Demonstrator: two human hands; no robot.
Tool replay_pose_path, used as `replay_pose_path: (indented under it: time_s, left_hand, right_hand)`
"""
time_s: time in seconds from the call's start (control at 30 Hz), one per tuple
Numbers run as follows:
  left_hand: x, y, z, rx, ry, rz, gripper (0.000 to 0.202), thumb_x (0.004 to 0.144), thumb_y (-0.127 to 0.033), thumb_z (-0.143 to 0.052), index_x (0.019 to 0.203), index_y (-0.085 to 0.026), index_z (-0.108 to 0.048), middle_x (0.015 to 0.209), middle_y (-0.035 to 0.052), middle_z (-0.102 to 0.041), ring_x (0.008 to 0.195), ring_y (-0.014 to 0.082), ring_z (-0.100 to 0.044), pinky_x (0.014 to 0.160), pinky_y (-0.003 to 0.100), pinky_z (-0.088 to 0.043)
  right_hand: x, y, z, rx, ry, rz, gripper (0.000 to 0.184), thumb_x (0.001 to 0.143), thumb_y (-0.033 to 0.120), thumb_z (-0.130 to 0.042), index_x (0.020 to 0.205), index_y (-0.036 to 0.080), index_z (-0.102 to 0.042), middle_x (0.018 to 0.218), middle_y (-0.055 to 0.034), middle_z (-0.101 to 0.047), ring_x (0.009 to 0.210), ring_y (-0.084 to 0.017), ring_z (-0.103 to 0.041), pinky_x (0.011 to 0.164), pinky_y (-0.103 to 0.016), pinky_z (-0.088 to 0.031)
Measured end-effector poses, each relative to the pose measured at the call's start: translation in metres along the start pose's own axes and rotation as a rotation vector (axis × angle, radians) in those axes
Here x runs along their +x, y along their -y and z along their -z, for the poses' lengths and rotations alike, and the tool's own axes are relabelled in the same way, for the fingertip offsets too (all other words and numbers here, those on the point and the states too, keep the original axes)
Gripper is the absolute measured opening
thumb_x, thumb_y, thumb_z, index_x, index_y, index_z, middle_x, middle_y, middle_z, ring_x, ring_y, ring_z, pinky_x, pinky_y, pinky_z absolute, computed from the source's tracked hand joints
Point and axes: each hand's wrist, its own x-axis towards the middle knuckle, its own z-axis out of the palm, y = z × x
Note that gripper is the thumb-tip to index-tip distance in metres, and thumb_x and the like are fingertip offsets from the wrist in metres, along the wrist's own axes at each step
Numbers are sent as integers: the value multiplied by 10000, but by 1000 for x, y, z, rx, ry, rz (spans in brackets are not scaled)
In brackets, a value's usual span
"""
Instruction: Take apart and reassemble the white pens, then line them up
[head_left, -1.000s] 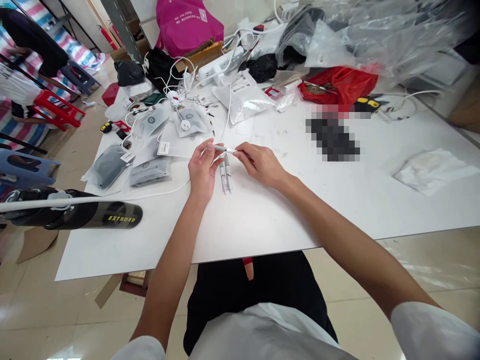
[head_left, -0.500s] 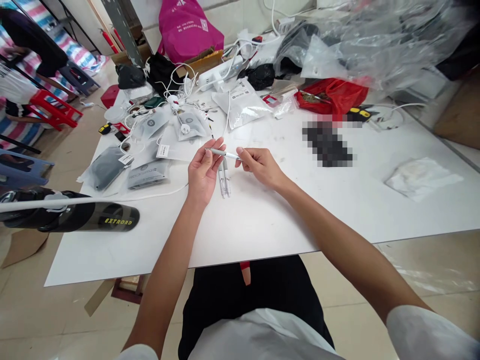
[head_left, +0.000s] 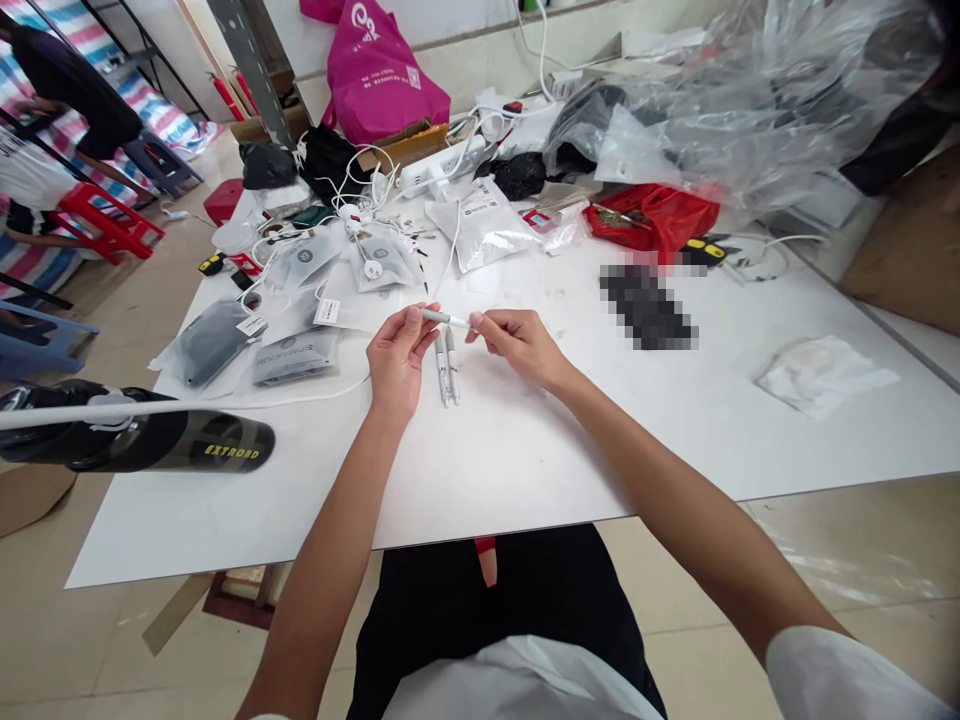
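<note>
Both hands meet over the white surface point(head_left: 525, 440). The left hand point(head_left: 395, 358) has its grip pinched on one end of a slim silver-grey pen point(head_left: 446, 319), thumb and fingertips pressed round it. The right hand point(head_left: 517, 345) pinches the other end the same way. The pen hangs roughly level just above the surface. Beneath it, two white pens point(head_left: 448, 365) lie side by side. Grey plastic pouches point(head_left: 294, 355) sit near the left hand.
</note>
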Motion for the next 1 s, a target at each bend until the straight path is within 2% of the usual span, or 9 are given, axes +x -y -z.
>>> replay_pose_path:
  time_s: [0.07,0.13,0.27,0.37,0.5,0.63,0.73,0.87,1.0]
  left_hand:
    - [0,0,0,-8,29,-26,326,852,-470,-890,1037,-225,-780,1186,76,-825,1186,234,-771,1041,339,-582]
    - [0,0,1,-4,36,-44,320,862,-468,-880,1057,-236,-778,1207,71,-820,1193,228,-767,1040,339,-582]
    - [1,3,2,26,-10,-52,306,901,-484,-841,1076,-246,-761,1263,74,-802,1221,236,-760,1012,332,-577]
    - [0,6,1,45,-15,-77,306,907,-492,-833,1050,-231,-759,1249,85,-805,1201,242,-771,1008,339,-573]
    - [-3,8,-3,76,-14,-103,332,893,-501,-846,1034,-209,-776,1165,96,-824,1115,253,-799,995,369,-577]
    - [-9,7,-9,154,70,-91,387,836,-505,-896,1036,-187,-802,1103,119,-832,1062,270,-808,983,389,-577]
    - [-12,8,-12,220,125,-79,393,884,-536,-844,1077,-196,-802,1156,128,-826,1099,261,-792,991,384,-574]
    - [-9,12,-9,247,46,-90,390,930,-568,-779,1040,-194,-791,1094,115,-829,1051,240,-789,941,362,-589]
    - [-5,15,-5,242,-3,-103,378,926,-555,-787,1013,-187,-783,1027,105,-822,1016,226,-784,900,340,-588]
  right_hand:
    - [0,0,-1,149,65,-73,637,966,785,-575,803,188,-727,590,50,-339,548,-105,-272,516,-294,-243]
    - [1,0,-2,298,70,-94,532,926,750,-675,919,220,-727,602,65,-350,544,-105,-283,494,-275,-261]
    - [3,-1,-1,437,-52,-35,473,799,633,-879,1038,270,-694,711,38,-581,588,-118,-438,498,-263,-379]
    - [6,-4,1,445,-120,-31,447,820,643,-857,893,234,-691,678,9,-633,540,-114,-449,486,-280,-385]
    - [9,-5,1,490,-202,-36,483,794,657,-872,785,243,-622,625,40,-536,540,-110,-422,494,-277,-389]
    - [15,-1,4,554,-370,-24,554,779,752,-824,825,260,-572,819,11,-624,762,-146,-602,628,-277,-505]
    - [20,-4,17,543,-385,-19,608,817,852,-705,857,273,-522,876,-7,-664,917,-194,-669,727,-325,-556]
    - [25,-14,40,560,-403,41,615,862,874,-627,809,280,-478,644,35,-466,702,-188,-566,669,-348,-525]
    - [24,-18,54,551,-366,82,590,940,830,-548,733,281,-482,574,39,-306,582,-188,-400,560,-355,-425]
